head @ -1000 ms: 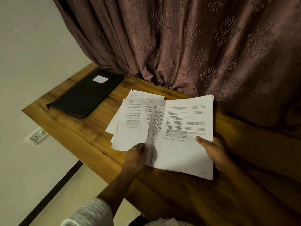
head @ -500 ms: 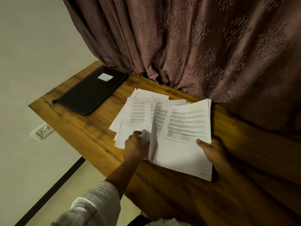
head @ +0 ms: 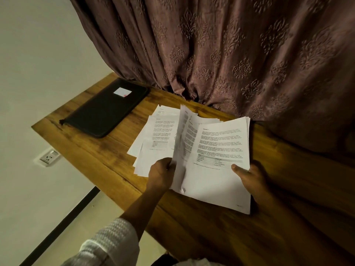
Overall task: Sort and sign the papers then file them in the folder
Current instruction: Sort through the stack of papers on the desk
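A big brownish-purple curtain (head: 230,54) hangs at the back in soft folds, with bumpy flower shapes pressed into the cloth. Under it is a smooth wooden table (head: 211,237) with dark lines in the grain. A flat black folder (head: 103,114) with round corners lies closed at the far left of the table, well apart from the papers. A thick stack of white papers (head: 221,150) with printed words sits near the middle, and the right hand (head: 249,177) holds its edge, thumb on top and fingers tucked under. Loose sheets (head: 153,135) lie spread flat just to the left. The left hand (head: 160,174) curls round and pinches one thin sheet (head: 179,135), which stands up and bends. A knitted white sleeve (head: 111,244) covers that arm. A small white socket (head: 50,156) is on the wall.
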